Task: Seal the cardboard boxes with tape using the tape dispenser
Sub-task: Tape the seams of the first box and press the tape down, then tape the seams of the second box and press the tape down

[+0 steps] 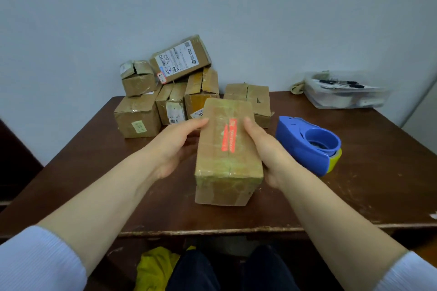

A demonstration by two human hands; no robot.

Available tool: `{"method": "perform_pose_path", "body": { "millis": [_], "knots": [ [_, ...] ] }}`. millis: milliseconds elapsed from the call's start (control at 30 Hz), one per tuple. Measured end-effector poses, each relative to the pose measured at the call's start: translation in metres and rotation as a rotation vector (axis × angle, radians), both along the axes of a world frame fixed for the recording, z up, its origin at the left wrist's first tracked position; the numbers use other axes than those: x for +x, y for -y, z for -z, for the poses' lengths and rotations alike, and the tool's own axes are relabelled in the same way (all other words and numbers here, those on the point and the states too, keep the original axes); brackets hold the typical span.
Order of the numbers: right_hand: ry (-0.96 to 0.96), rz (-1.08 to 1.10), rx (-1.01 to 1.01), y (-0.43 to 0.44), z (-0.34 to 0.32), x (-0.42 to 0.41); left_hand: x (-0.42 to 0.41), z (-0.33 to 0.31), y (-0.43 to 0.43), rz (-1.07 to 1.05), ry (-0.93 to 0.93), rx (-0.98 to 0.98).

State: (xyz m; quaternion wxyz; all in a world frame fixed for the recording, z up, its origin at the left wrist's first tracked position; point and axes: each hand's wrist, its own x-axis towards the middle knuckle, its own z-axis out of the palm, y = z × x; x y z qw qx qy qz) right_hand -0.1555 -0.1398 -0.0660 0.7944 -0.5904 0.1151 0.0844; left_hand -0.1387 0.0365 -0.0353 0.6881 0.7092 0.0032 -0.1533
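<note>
A long cardboard box [227, 149] with a red label on top is held above the middle of the brown table [366, 184]. My left hand [176, 146] grips its left side, thumb on the top face. My right hand [264, 149] grips the right side in the same way. Clear tape shines across the box's top and near end. The blue tape dispenser [309, 143], with a yellow-green roll at its near end, lies on the table just right of my right hand, untouched.
Several other cardboard boxes [170, 87] are piled at the table's far left-centre against the wall, one more box [255, 101] right behind the held box. A clear plastic container [345, 94] with pens sits at the far right corner. A yellow cloth [156, 267] lies below the near edge.
</note>
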Motion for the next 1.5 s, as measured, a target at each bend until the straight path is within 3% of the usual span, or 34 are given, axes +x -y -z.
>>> {"method": "perform_pose_path", "body": {
  "millis": [133,300,400,467,600,733,967,1333,1400,1500],
  "knots": [
    [0.088,0.163,0.030,0.015,-0.014,0.007,-0.002,-0.014,0.016,0.213,0.126,0.003],
    [0.177,0.293,-0.040,0.041,-0.035,0.007,0.000,-0.035,0.052,0.305,0.237,0.133],
    [0.244,0.197,-0.187,0.059,-0.052,-0.006,0.007,-0.040,0.077,0.158,0.228,0.054],
    [0.270,0.138,-0.419,0.073,-0.061,-0.013,0.011,-0.043,0.096,0.072,0.195,-0.064],
    [0.189,0.139,-0.885,0.103,-0.078,-0.023,0.006,-0.056,0.140,0.120,0.186,-0.149],
    [0.197,0.291,-1.017,0.146,-0.093,-0.027,0.004,-0.068,0.182,0.197,0.194,-0.111],
    [-0.052,0.455,-1.382,0.204,-0.084,-0.035,0.015,-0.058,0.225,0.185,0.190,0.087],
    [-0.323,0.335,-1.533,0.231,-0.021,-0.008,0.049,-0.012,0.200,0.098,0.283,0.310],
    [-0.267,0.356,-1.655,0.221,-0.022,-0.001,0.056,-0.008,0.188,0.066,0.289,0.342],
    [0.016,0.340,-1.725,0.183,-0.034,0.021,0.070,-0.001,0.166,0.025,0.299,0.399]
  ]
}}
